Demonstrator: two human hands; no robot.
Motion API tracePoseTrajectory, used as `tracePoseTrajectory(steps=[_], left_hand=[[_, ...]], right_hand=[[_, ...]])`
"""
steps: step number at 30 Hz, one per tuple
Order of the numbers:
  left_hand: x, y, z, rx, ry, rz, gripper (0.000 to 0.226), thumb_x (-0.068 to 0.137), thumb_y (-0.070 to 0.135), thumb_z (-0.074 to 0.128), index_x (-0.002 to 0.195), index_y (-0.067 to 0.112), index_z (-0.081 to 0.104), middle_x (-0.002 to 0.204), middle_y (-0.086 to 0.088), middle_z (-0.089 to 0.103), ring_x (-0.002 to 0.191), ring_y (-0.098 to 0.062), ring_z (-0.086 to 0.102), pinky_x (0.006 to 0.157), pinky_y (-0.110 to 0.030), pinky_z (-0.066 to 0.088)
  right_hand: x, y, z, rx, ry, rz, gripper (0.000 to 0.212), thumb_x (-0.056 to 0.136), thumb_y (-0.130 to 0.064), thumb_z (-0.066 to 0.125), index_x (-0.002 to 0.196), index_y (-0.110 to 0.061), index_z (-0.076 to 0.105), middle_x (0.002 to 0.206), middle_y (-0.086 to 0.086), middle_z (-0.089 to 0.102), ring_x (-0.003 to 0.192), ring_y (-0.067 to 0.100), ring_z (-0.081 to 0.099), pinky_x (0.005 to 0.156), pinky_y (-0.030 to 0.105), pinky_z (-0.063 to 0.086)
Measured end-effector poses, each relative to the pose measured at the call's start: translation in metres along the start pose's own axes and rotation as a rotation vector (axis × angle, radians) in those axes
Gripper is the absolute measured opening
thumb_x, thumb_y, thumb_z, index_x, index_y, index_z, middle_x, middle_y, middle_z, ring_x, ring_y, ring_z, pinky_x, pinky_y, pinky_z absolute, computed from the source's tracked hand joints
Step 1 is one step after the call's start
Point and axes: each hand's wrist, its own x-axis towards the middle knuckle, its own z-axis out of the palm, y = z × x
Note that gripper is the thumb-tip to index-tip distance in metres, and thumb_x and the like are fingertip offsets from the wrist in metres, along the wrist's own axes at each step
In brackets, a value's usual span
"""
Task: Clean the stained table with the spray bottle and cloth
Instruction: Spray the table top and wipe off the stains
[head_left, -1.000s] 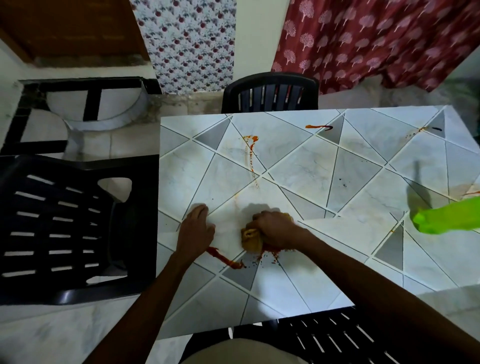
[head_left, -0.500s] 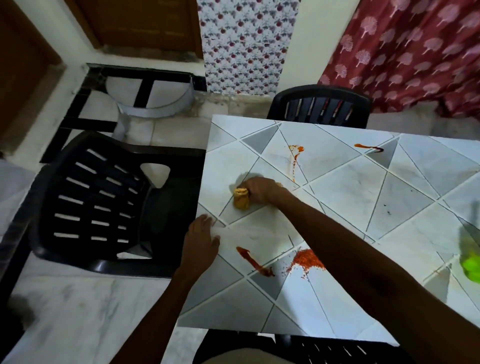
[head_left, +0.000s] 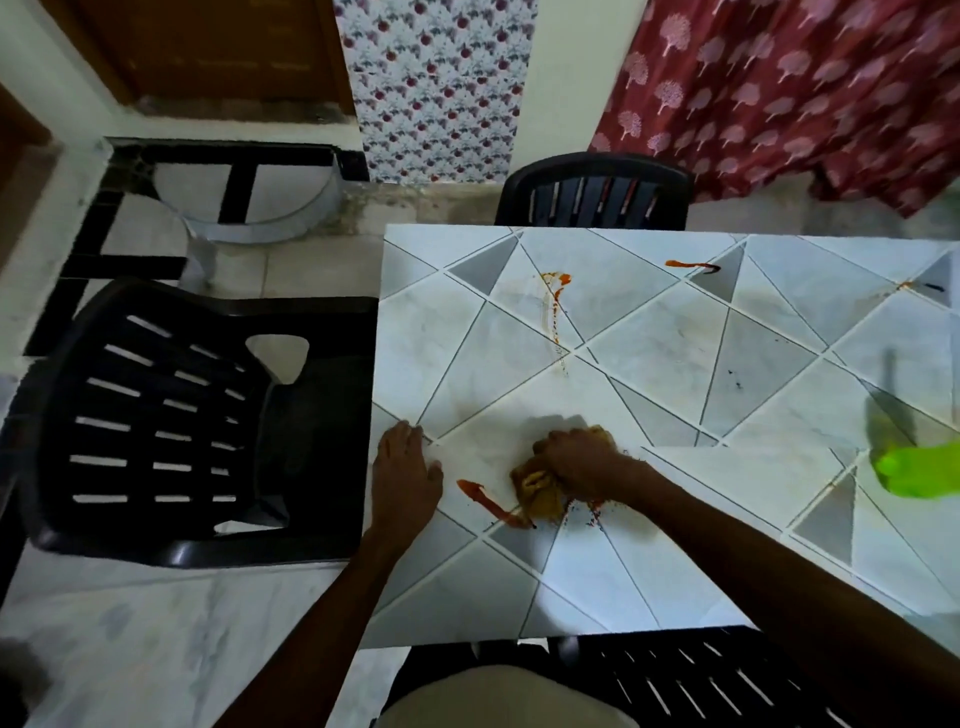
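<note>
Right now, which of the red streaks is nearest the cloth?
The long red streak between the left hand and the yellow cloth, its end reaching the cloth. The other streaks lie far beyond it.

Home dining rm, tiled table (head_left: 649, 364), plastic chairs (head_left: 171, 426), floral curtains (head_left: 779, 88), wood door (head_left: 218, 47)

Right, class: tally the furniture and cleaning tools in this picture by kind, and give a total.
black chairs: 3
table: 1
cloth: 1
green spray bottle: 1
Total: 6
</note>
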Motion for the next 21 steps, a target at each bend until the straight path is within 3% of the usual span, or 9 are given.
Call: tracePoseTrajectory(steps=[3,8,12,15,19,21], left_hand=[[0.002,0.012,0.007,-0.003,-0.017,0.075,0.057,0.088,0.017,0.069,0.138,0.0,0.048,0.146,-0.02,0.044,0.138,-0.035,0.039,0.112,-0.049,0.038],[0.008,0.042,0.024,0.026,-0.096,0.258,0.057,0.082,0.015,0.073,0.133,-0.002,0.053,0.141,-0.022,0.05,0.135,-0.038,0.043,0.112,-0.049,0.038],[0.012,0.059,0.038,0.052,-0.156,0.402,0.055,0.078,0.021,0.069,0.127,-0.001,0.058,0.135,-0.022,0.055,0.13,-0.04,0.047,0.108,-0.051,0.042],[0.012,0.063,0.044,0.108,-0.185,0.429,0.058,0.077,0.032,0.062,0.128,0.003,0.059,0.137,-0.02,0.054,0.13,-0.038,0.047,0.106,-0.05,0.043],[0.009,0.064,0.046,0.146,-0.207,0.42,0.056,0.078,0.03,0.058,0.127,0.004,0.06,0.14,-0.02,0.052,0.131,-0.04,0.045,0.105,-0.053,0.043],[0.008,0.065,0.044,0.161,-0.221,0.408,0.055,0.083,0.029,0.056,0.132,0.005,0.057,0.145,-0.018,0.048,0.136,-0.038,0.041,0.11,-0.052,0.038]], right_hand=[[-0.021,0.013,-0.015,0.232,0.13,0.076,0.043,0.079,-0.017,0.071,0.121,-0.027,0.069,0.118,0.003,0.068,0.111,0.028,0.064,0.083,0.032,0.049],[-0.054,0.05,-0.033,0.462,0.405,0.187,0.049,0.071,-0.023,0.057,0.117,-0.015,0.071,0.112,0.01,0.071,0.103,0.03,0.067,0.081,0.041,0.055],[-0.07,0.083,-0.018,0.477,0.426,0.566,0.026,0.087,-0.025,0.07,0.113,-0.025,0.067,0.113,0.006,0.072,0.107,0.031,0.066,0.078,0.038,0.051],[-0.081,0.096,0.017,0.495,0.361,0.827,0.04,0.091,-0.029,0.064,0.131,-0.023,0.061,0.121,0.014,0.068,0.111,0.037,0.064,0.084,0.042,0.051],[-0.092,0.083,0.059,0.686,0.468,0.736,0.068,0.075,-0.046,0.043,0.131,-0.011,0.06,0.114,0.023,0.068,0.105,0.043,0.065,0.083,0.042,0.05],[-0.087,0.076,0.07,0.723,0.5,0.72,0.067,0.076,-0.053,0.043,0.129,-0.016,0.06,0.11,0.02,0.068,0.102,0.042,0.065,0.08,0.04,0.05]])
